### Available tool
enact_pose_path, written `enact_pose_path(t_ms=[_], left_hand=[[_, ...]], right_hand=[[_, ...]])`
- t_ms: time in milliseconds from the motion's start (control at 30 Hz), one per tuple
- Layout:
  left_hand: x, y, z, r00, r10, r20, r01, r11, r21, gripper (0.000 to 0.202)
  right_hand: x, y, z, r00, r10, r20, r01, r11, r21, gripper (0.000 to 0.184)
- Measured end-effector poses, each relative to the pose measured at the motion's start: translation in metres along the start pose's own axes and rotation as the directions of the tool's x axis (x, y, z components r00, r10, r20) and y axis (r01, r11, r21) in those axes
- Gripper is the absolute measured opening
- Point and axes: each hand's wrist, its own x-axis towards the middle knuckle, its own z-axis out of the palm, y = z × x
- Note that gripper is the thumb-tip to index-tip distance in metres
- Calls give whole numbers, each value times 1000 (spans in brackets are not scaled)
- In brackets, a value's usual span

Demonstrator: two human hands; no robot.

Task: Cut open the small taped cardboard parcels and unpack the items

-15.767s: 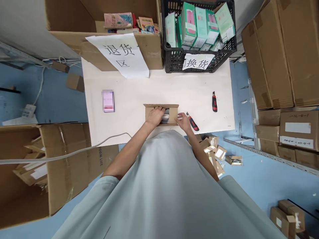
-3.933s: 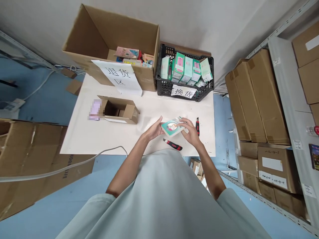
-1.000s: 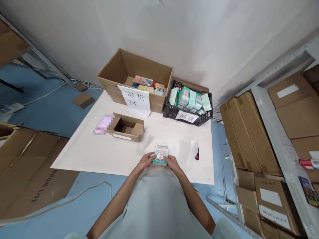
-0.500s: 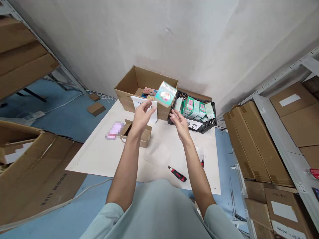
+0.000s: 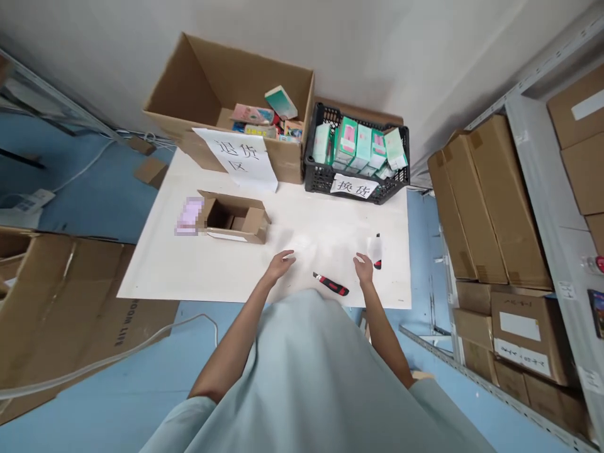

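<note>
My left hand hovers over the front of the white table, open, with nothing in it. My right hand is open and empty too, beside a clear plastic piece with a second black and red tool partly under it. Between my hands lies a black and red utility knife. A small open cardboard box stands left of my left hand. In the large cardboard box at the back, a green and white small box leans tilted on several colourful packs.
A black plastic crate with several green and white boxes stands at the back right. Handwritten paper signs hang on both containers. A blurred-out purple item lies at left. Shelves with cartons flank the right side.
The green and white box has left my hands and now rests in the large cardboard box. Both hands have drawn back toward my body. The view has tilted down.
</note>
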Motion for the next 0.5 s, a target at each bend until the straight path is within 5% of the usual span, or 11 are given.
enact_pose_path(t_ms=[100, 267, 500], left_hand=[[2, -17, 27, 999, 10, 51, -17, 990, 140, 57], [34, -13, 68, 990, -13, 141, -51, 897, 439, 53], [39, -11, 105, 988, -113, 102, 35, 821, 570, 47]], right_hand=[[-11, 27, -9, 993, 113, -42, -117, 985, -128, 36], [-4, 39, 5, 988, 155, -3, -150, 951, -269, 34], [-2, 45, 20, 985, 89, 149, -46, 963, -267, 54]])
